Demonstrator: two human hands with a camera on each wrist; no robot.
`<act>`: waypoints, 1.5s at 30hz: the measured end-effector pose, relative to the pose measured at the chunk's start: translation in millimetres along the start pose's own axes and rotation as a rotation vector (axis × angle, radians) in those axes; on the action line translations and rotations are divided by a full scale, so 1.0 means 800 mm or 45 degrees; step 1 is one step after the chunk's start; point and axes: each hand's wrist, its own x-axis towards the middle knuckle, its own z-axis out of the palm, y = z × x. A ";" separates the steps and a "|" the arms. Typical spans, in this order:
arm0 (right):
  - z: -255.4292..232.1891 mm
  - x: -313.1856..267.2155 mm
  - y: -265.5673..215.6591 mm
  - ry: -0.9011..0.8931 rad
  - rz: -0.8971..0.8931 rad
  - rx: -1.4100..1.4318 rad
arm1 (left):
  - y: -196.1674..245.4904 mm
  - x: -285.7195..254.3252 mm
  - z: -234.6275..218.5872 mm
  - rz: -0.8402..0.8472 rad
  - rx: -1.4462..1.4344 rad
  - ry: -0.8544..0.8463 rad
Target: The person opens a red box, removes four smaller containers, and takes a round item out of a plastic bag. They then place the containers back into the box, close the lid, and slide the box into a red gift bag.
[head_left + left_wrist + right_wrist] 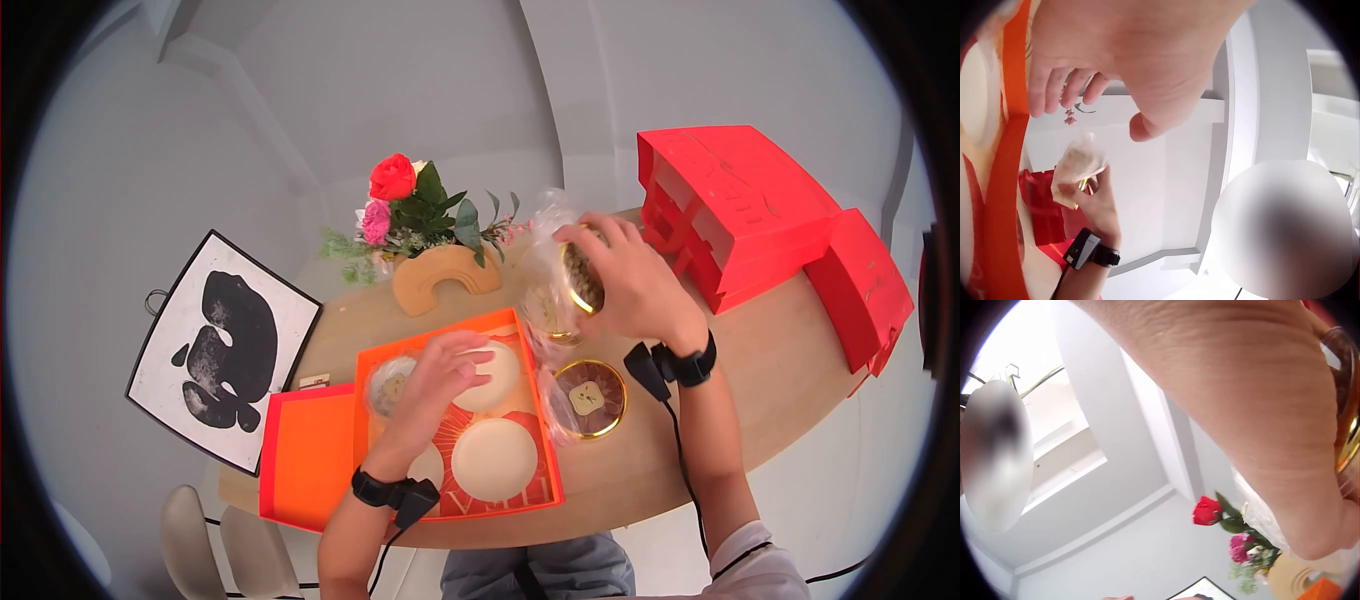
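Note:
My right hand (645, 285) grips a clear round jar (581, 278) with a gold rim and dark contents, tilted above the table. Crinkled clear plastic wrap (550, 225) hangs beside that jar. In the right wrist view the hand (1260, 419) covers most of the jar (1349, 440). My left hand (432, 385) hovers over an orange box (549, 450), fingers loosely extended, holding nothing. Round pale recesses line the box, and a wrapped clear container (388, 384) sits in its far left one. Right of the box stands another gold-rimmed container (598, 424) with a cream label.
A wooden arch vase (445, 275) with flowers (395, 180) stands at the back. Red boxes (760, 215) occupy the right side of the table (740, 400). To the left are an orange lid or tray (308, 450) and a black-and-white picture (235, 350).

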 end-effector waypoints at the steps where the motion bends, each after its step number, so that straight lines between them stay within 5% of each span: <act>1: -0.006 -0.001 -0.015 0.033 -0.109 0.109 | -0.001 0.001 0.004 0.004 0.000 0.002; 3: -0.013 -0.004 -0.041 -0.001 -0.190 0.160 | -0.004 0.003 0.008 -0.039 -0.510 -0.138; 6: -0.001 -0.010 -0.071 -0.055 -0.322 0.153 | -0.017 0.008 0.004 -0.037 -0.729 -0.213; 11: 0.018 -0.013 -0.099 -0.238 -0.501 0.140 | 0.000 -0.003 0.014 -0.123 -0.789 -0.100; 15: 0.023 -0.017 -0.105 -0.267 -0.418 0.150 | -0.002 -0.002 0.007 -0.212 -1.013 -0.052; 31: 0.000 -0.017 -0.106 -0.289 -0.376 0.203 | -0.016 -0.002 -0.003 0.050 -0.802 0.106; 37: -0.005 -0.019 -0.108 -0.278 -0.345 0.148 | -0.024 0.000 -0.016 0.078 -1.063 0.045; 45: 0.000 -0.022 -0.109 -0.265 -0.388 0.018 | -0.016 -0.004 -0.011 0.185 -0.763 0.028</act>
